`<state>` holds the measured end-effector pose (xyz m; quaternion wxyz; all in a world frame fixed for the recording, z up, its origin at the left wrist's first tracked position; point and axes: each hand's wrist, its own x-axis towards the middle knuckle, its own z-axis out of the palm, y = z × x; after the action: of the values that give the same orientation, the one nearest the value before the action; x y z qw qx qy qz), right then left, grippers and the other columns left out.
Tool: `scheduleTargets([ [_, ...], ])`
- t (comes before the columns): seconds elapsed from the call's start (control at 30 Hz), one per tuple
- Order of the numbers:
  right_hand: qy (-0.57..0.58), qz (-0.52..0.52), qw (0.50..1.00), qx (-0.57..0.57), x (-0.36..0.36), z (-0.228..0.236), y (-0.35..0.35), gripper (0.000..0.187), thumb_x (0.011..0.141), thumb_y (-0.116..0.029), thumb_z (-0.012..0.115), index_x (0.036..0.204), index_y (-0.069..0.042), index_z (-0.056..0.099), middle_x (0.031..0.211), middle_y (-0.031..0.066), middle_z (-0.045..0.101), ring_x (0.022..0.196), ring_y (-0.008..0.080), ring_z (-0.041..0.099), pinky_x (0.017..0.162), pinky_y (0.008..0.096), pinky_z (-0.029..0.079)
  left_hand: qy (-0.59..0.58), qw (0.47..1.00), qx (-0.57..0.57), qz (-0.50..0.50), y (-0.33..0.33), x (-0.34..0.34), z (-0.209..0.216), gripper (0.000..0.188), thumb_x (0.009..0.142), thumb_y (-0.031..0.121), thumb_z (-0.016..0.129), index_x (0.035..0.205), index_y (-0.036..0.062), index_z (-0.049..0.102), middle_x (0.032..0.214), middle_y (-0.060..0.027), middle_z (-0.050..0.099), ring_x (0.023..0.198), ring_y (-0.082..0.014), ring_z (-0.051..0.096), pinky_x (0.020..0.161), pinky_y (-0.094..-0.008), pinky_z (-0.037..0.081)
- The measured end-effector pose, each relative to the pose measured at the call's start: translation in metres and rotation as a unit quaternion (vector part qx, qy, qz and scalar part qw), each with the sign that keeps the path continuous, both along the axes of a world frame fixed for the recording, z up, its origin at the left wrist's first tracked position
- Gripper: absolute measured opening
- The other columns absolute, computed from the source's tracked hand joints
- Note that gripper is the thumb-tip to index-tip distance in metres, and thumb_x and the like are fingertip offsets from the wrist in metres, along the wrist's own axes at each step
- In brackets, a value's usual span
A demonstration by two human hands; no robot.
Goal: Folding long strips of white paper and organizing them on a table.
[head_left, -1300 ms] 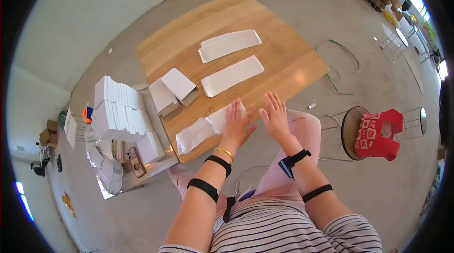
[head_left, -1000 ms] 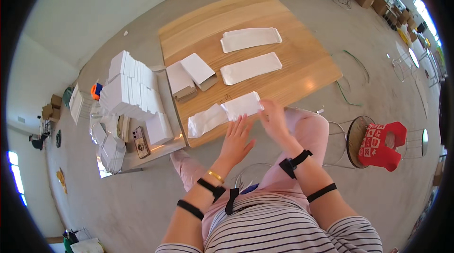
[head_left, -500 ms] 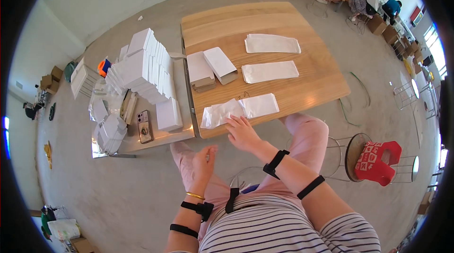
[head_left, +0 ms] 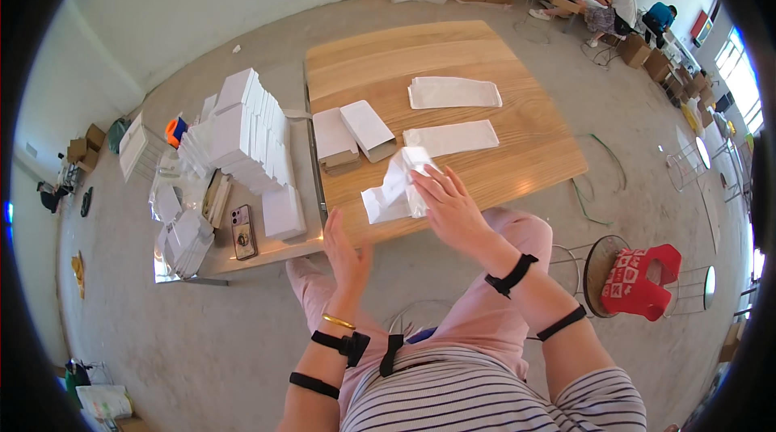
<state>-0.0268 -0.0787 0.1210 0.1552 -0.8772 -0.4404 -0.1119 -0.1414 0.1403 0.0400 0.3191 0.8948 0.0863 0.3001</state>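
White strips: I count three groups on the wooden desk (head_left: 525, 153): a far flat strip (head_left: 454, 92), a middle flat strip (head_left: 465, 136) and a near crumpled strip (head_left: 386, 199); how many layers each has I cannot tell.
Crumpled strip's place: near edge of the desk, left of the right hand, its right part bunched up beside the middle flat strip.
White boxes on the desk: two tops I can count at the left, a left box (head_left: 333, 131) and a slanted box (head_left: 368, 126), side by side.
Metal side desk (head_left: 218, 264): at the left, with many stacked white boxes (head_left: 242, 137), too tightly packed for me to count, and one phone (head_left: 242, 231) nearer.
Red bag (head_left: 634, 280): one, to the right, on one round stool (head_left: 596, 270).
People: two co-workers that I can make out, seated far right.
Right hand (head_left: 454, 204): reaches in from the near right, palm down, fingers extended over the bunched strip and touching it; the thumb is hidden, so whether it pinches I cannot tell.
Left hand (head_left: 346, 261): just off the desk's near edge, fingers upward, loosely spread from the thumb, holding nothing I can see.
Forearms: two black straps on each, plus one gold bangle (head_left: 338, 321) at the left wrist.
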Motion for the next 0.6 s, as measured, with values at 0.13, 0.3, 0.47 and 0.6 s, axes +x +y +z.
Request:
scheduleTargets([
  [0.13, -0.01, -0.042, 0.998, -0.044, 0.001, -0.037, -0.041, 0.057, 0.083, -0.009, 0.058, 0.138, 0.002, 0.048, 0.152, 0.0054, 0.038, 0.145, 0.0273, 0.028, 0.121, 0.0486, 0.022, 0.052, 0.994, 0.061, -0.068, -0.031, 0.031, -0.011, 0.076, 0.087, 0.021, 0.065, 0.149, -0.0031, 0.028, 0.154, -0.0267, 0.027, 0.145, -0.0443, 0.022, 0.118, -0.0519, 0.019],
  [0.3, 0.041, -0.087, 0.993, -0.074, -0.003, -0.073, -0.073, 0.061, 0.083, -0.012, 0.062, 0.141, 0.002, 0.046, 0.154, 0.0056, 0.035, 0.147, 0.0269, 0.026, 0.122, 0.0482, 0.02, 0.146, 0.97, 0.147, -0.127, -0.055, 0.052, -0.029, 0.084, 0.092, 0.034, 0.059, 0.153, -0.0062, 0.017, 0.16, -0.029, 0.012, 0.15, -0.0454, 0.008, 0.121, -0.0523, 0.01],
  [0.47, 0.085, -0.121, 0.986, -0.073, -0.001, -0.084, -0.093, 0.069, 0.08, -0.016, 0.067, 0.143, 0.002, 0.043, 0.155, 0.006, 0.033, 0.148, 0.0278, 0.024, 0.123, 0.0476, 0.018, 0.202, 0.953, 0.179, -0.137, -0.065, 0.058, -0.032, 0.086, 0.095, 0.041, 0.054, 0.153, -0.0076, 0.013, 0.16, -0.0302, 0.008, 0.15, -0.0451, 0.004, 0.122, -0.0514, 0.007],
  [0.6, 0.103, -0.146, 0.982, -0.057, 0.003, -0.087, -0.105, 0.069, 0.08, -0.015, 0.068, 0.143, 0.002, 0.043, 0.155, 0.0064, 0.033, 0.147, 0.028, 0.025, 0.122, 0.048, 0.02, 0.214, 0.947, 0.19, -0.145, -0.069, 0.059, -0.033, 0.085, 0.096, 0.043, 0.051, 0.153, -0.007, 0.013, 0.16, -0.0299, 0.009, 0.15, -0.0445, 0.005, 0.122, -0.0508, 0.007],
])
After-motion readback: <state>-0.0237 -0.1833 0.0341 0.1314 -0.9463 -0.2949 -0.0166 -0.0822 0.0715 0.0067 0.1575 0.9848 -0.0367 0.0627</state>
